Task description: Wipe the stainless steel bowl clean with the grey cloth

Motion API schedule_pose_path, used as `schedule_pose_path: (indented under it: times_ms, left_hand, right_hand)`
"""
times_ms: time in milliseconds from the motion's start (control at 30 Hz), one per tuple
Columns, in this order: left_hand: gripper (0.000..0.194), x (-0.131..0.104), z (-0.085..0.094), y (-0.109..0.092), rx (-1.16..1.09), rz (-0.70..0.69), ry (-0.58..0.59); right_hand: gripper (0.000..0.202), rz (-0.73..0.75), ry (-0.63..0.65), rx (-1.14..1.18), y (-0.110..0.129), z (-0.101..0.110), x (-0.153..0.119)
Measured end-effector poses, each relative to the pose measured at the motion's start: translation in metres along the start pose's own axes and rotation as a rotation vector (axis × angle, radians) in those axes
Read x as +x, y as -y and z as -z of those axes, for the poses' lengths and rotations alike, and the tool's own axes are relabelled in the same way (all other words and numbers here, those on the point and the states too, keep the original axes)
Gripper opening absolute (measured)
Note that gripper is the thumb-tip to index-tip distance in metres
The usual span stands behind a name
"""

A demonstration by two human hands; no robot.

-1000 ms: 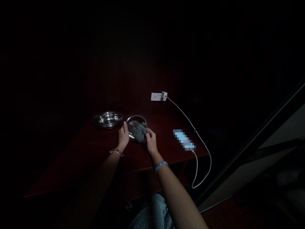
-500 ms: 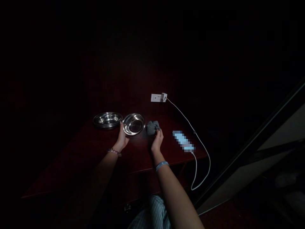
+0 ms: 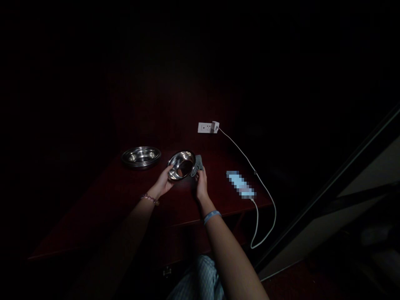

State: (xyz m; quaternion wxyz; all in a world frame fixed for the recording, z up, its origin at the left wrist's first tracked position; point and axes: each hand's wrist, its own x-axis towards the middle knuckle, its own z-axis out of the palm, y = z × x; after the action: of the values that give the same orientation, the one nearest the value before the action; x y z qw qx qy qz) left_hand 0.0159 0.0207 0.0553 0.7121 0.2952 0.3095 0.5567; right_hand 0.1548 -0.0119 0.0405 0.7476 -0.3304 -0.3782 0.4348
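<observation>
A shiny metal bowl (image 3: 186, 156) is tilted in my left hand (image 3: 163, 182), whose thumb presses on its near left rim. My right hand (image 3: 201, 182) is closed on a grey cloth (image 3: 198, 162), which lies against the bowl's right outer side. Part of the cloth is hidden behind the bowl and my fingers. To the left of the bowl rests a stack of shiny metal bowls (image 3: 141, 156), touched by neither hand.
The dark red table (image 3: 184, 210) has its front edge near my lap. A phone with a blurred, lit screen (image 3: 240, 184) lies on the right. Its white cable (image 3: 275, 210) loops past the table edge up to a charger (image 3: 215, 126) in the wall socket (image 3: 204, 128).
The bowl has moved right, away from the stack, and tilted towards my right hand. My right hand has brought the cloth left onto the bowl's side.
</observation>
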Motion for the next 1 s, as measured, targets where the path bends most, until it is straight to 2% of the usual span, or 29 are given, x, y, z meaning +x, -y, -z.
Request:
schedule_pose_path:
  times_ms: [100, 167, 300, 400, 600, 700, 800, 900, 1000]
  left_hand:
    - [0.015, 0.003, 0.000, 0.002, 0.020, -0.051, -0.070]
    - [0.019, 0.003, 0.003, 0.004, 0.090, -0.133, -0.077]
    - [0.033, 0.004, 0.008, 0.007, 0.327, -0.433, -0.077]
    - [0.037, 0.008, 0.010, 0.007, 0.445, -0.630, -0.066]
    - [0.030, 0.017, 0.013, 0.008, 0.512, -0.752, -0.137]
    - [0.033, 0.021, 0.017, 0.010, 0.506, -0.759, -0.183]
    - [0.053, 0.023, 0.020, 0.013, 0.472, -0.713, -0.189]
    - [0.065, 0.020, 0.018, 0.016, 0.481, -0.635, -0.138]
    - [0.074, 0.014, 0.011, 0.015, 0.491, -0.651, -0.043]
  right_hand:
    - [0.030, -0.061, 0.010, 0.024, -0.003, 0.000, 0.000]
    - [0.029, -0.097, 0.022, 0.044, -0.003, 0.000, 0.000]
    - [0.033, -0.156, 0.092, 0.163, -0.001, -0.002, -0.002]
    - [0.039, -0.162, 0.130, 0.221, 0.003, -0.005, -0.003]
    - [0.044, -0.213, 0.212, 0.170, 0.005, -0.007, -0.008]
    - [0.052, -0.129, 0.303, 0.062, 0.003, -0.008, -0.012]
    - [0.063, 0.021, 0.439, -0.141, 0.003, -0.009, -0.018]
    - [0.075, 0.171, 0.517, -0.395, 0.004, -0.007, -0.025]
    - [0.088, 0.346, 0.502, -0.593, 0.005, -0.006, -0.029]
